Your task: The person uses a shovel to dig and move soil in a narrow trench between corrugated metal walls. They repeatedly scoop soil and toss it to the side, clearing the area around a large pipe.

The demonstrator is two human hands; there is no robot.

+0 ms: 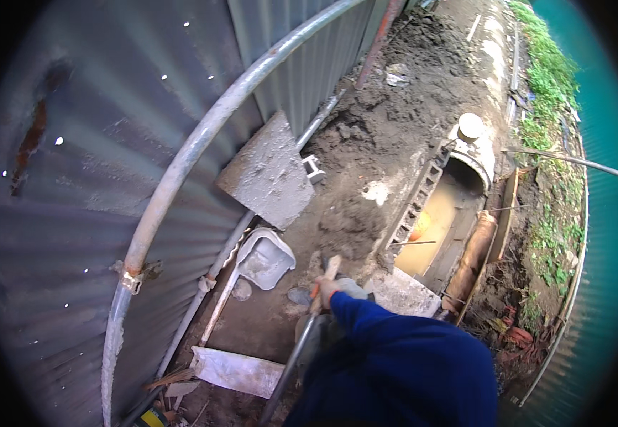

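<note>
My right hand [327, 290], at the end of a blue sleeve [394, 327], is wrapped round the upper part of a long metal pole [296, 356]. Its top is pale wood with an orange part just below; the lower end runs out of view, so its kind does not show. Left of the hand, a cement-coated shovel [266, 260] lies with its wooden shaft slanting down. Beyond it a square grey-coated board [273, 171] leans by the wall. My left hand is not in view.
A trench of muddy water [433, 242] with an orange round thing [419, 226] lies right, edged by hollow blocks [419, 199] and ending at a concrete pipe [481, 167]. Corrugated metal [74, 235] and a bent pipe [174, 178] stand left; a flat slab [405, 292] lies near my arm.
</note>
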